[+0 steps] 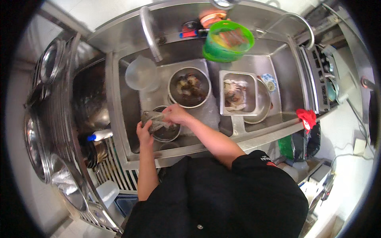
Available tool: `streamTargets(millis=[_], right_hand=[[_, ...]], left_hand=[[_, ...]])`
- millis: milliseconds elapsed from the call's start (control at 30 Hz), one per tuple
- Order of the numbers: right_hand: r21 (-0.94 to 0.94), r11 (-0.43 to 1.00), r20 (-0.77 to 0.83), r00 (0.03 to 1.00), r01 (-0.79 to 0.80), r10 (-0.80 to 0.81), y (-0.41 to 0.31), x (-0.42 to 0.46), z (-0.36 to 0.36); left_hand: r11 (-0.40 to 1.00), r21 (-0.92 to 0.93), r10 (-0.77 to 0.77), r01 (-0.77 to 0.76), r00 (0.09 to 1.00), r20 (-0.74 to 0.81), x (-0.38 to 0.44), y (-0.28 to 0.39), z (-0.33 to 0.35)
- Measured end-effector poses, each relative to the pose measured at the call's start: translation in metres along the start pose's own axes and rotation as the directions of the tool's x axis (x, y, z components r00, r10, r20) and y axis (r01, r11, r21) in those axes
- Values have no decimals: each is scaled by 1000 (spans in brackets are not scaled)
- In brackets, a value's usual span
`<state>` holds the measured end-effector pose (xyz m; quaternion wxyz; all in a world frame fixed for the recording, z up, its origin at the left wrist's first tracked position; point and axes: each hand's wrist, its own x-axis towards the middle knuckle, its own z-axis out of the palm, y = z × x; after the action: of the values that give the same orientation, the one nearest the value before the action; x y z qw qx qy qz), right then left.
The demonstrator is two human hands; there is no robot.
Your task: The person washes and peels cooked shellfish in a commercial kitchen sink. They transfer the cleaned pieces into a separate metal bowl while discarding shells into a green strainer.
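Note:
Over a small round metal pot (166, 135) in the left sink basin, my left hand (145, 131) holds a clear plastic bag (155, 120) with something greyish-brown inside. The fingers of my right hand (176, 114) pinch the bag's right end. Just above my hands stands a larger round metal pot (189, 102) with dark and pale food (190, 85) in it. What the small pot holds is mostly hidden by the bag and my hands.
A translucent plastic jug (138, 74) stands at the basin's upper left, near a curved faucet (148, 35). A green basket (227, 53) sits across the rear divider. Right of it, a rectangular steel pan (221, 92) with pale food rests over a metal bowl (263, 102), beside a blue-and-white dish (268, 81).

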<state>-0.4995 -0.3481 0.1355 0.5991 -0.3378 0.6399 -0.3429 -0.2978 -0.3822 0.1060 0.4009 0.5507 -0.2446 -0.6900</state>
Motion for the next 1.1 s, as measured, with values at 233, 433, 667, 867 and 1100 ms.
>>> streamTargets(millis=[233, 433, 667, 867, 1100], right_hand=[[-159, 984, -320, 939, 75, -123, 21, 8, -21], [-181, 983, -218, 975, 1, -41, 19, 16, 27], [342, 936, -48, 993, -89, 112, 1, -13, -5], [521, 852, -131, 982, -51, 138, 46, 5, -37], [652, 752, -39, 987, -94, 158, 19, -3, -59]], left_hand=[[997, 56, 68, -58, 980, -188, -4, 30, -37], [971, 112, 211, -213, 977, 31, -8, 12, -9], [984, 89, 168, -153, 967, -190, 1, 20, -21], [992, 68, 109, -107, 994, -24, -9, 21, -2], [944, 272, 168, -186, 982, 88, -15, 24, -15]])
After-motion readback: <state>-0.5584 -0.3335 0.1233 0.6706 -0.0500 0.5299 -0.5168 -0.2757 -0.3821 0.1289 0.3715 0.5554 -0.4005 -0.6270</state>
